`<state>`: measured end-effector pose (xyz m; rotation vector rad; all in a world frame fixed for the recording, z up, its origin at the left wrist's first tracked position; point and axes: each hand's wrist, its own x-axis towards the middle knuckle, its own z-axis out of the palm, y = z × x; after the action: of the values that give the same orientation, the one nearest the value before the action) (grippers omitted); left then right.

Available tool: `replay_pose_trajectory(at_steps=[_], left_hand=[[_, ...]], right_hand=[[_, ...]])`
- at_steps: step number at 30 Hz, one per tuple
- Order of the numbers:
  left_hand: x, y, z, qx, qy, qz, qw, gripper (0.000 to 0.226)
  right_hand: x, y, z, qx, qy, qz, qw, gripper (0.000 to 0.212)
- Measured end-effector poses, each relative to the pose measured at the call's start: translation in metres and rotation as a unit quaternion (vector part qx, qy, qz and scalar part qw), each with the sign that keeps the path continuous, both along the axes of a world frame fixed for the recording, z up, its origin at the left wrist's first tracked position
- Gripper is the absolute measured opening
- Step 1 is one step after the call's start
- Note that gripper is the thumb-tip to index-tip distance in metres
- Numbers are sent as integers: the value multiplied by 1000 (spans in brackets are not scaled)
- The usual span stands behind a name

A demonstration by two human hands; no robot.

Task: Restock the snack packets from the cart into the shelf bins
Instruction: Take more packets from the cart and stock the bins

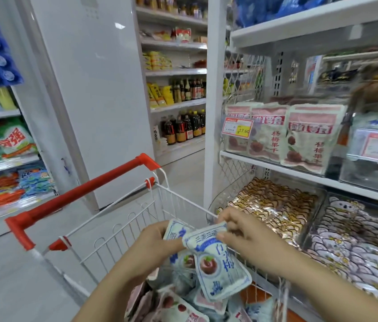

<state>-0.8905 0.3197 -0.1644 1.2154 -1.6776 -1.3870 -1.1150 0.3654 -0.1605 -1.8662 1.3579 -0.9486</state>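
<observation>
Snack packets (220,263) gripped by left hand (157,242) and pinched by right hand (250,233) over white wire cart (123,228); shelf bins (322,198) at right, pale floor (9,275), stocked aisle shelves (176,71).

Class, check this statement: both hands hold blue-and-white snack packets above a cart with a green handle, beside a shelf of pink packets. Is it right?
Not quite. The handle of the cart is red, not green, as the head view shows. The rest stands: the left hand and right hand hold blue-and-white snack packets above it, beside a shelf of pink packets.
</observation>
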Motion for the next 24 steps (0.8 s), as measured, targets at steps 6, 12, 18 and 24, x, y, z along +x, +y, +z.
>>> replay_pose_trajectory(at_steps=[6, 12, 18, 24], left_hand=[[-24, 6, 24, 148, 181, -1, 972, 37], [-65, 40, 9, 121, 246, -53, 960, 55], [-83, 53, 6, -69, 69, -11, 995, 63], [-90, 51, 23, -68, 111, -45, 990, 58]], right_hand=[[-10, 13, -7, 29, -146, -86, 985, 7], [-10, 28, -7, -17, -229, -215, 949, 5], [-25, 41, 12, -89, -202, -224, 949, 6], [-51, 57, 28, 24, -284, -131, 950, 41]])
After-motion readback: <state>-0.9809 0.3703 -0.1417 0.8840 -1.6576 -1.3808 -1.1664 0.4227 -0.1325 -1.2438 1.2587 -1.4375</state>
